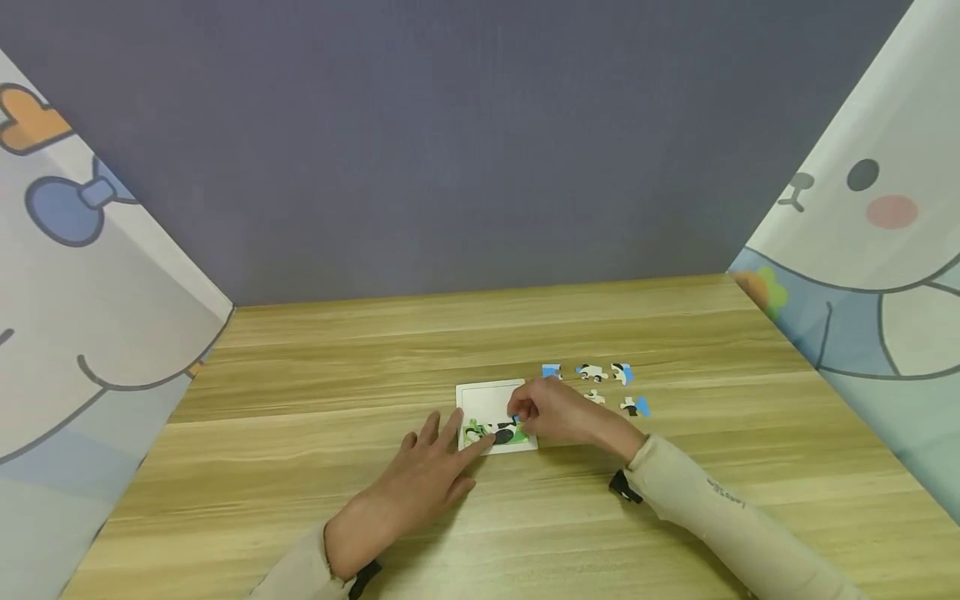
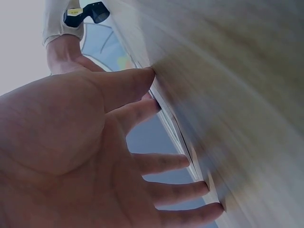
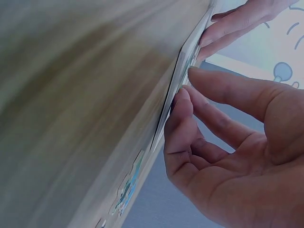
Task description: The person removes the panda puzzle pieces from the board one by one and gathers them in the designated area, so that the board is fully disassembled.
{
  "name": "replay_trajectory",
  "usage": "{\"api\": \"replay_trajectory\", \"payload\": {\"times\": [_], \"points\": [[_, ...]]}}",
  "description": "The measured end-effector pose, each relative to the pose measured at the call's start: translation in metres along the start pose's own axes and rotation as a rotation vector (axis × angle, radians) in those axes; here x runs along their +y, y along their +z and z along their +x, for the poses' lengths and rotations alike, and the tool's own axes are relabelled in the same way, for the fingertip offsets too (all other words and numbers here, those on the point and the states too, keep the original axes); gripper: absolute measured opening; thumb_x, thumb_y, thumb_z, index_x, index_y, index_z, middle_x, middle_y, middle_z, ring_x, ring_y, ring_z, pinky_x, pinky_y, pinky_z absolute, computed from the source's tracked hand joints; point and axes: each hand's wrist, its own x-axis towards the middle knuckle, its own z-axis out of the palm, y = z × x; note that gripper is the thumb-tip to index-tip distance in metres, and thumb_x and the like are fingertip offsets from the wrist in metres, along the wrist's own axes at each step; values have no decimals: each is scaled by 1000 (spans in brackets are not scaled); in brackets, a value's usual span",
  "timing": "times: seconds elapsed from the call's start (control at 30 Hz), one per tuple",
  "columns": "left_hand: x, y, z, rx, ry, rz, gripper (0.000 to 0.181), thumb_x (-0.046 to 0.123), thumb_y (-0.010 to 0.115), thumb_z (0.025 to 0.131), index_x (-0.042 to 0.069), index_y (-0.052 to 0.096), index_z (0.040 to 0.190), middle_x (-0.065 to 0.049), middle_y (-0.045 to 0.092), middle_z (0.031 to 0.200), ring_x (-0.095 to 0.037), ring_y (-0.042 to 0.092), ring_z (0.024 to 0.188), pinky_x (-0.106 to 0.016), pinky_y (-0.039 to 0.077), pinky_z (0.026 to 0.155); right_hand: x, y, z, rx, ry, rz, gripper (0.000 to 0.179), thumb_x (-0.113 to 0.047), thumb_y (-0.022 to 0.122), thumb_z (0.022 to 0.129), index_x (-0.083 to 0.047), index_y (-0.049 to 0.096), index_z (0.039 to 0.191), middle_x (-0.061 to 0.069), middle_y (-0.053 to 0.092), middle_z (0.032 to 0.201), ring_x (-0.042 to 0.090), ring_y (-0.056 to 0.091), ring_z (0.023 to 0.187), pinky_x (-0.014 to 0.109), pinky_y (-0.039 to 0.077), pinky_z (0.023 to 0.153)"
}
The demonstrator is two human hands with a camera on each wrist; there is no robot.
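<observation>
A white puzzle tray (image 1: 487,398) lies on the wooden table (image 1: 315,375), its near edge filled with green, black and white pieces (image 1: 487,433). My left hand (image 1: 450,433) lies flat with fingers spread, its fingertips (image 2: 209,187) resting on the tray's left edge (image 2: 183,142). My right hand (image 1: 519,414) reaches in from the right and pinches a small blue puzzle piece (image 1: 516,419) down onto the tray. In the right wrist view its thumb and forefinger (image 3: 187,88) touch the tray's edge (image 3: 183,66).
Several loose blue, black and white pieces (image 1: 591,372) lie on the table just right of the tray, one more (image 1: 636,407) nearer to me. Cartoon-printed curtains (image 1: 862,275) close off both sides, and a grey wall (image 1: 450,150) stands behind.
</observation>
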Motion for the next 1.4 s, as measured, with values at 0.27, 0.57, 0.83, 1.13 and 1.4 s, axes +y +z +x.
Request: {"api": "replay_trajectory", "payload": {"times": [0.27, 0.57, 0.83, 1.13, 1.4], "points": [[0, 0, 0, 3, -3, -7, 54, 35, 59, 101, 29, 42, 151, -26, 34, 154, -56, 37, 135, -65, 43, 96, -1, 2, 0, -1, 16, -21, 23, 13, 64, 78, -7, 68, 90, 1, 61, 79, 7, 51, 70, 22, 47, 65], [0, 0, 0, 3, -2, 4, 54, 36, 58, 101, 29, 41, 152, -26, 34, 154, -56, 37, 135, -65, 44, 95, 0, 1, 0, -8, 6, -21, 23, 13, 63, 77, -6, 67, 90, 1, 60, 79, 7, 50, 70, 22, 46, 65], [0, 1, 0, 14, 1, 22, 54, 36, 59, 101, 29, 42, 152, -26, 35, 154, -55, 38, 134, -64, 45, 94, -1, 1, 0, -2, 21, 0, 25, 15, 63, 76, -5, 66, 90, 2, 60, 79, 8, 51, 69, 21, 46, 64], [0, 0, 0, -2, -6, 7, 54, 36, 58, 101, 29, 42, 152, -25, 33, 155, -55, 36, 135, -64, 44, 95, -2, 0, -1, 5, 28, 2, 23, 13, 64, 78, -6, 66, 90, 1, 60, 79, 8, 52, 71, 22, 46, 65], [0, 0, 0, -5, -11, 9, 53, 35, 58, 101, 29, 43, 151, -25, 34, 154, -54, 37, 135, -64, 44, 95, -7, -1, -2, 18, 39, 47, 25, 15, 62, 78, -9, 65, 88, 1, 59, 77, 10, 53, 71, 23, 45, 65]]}}
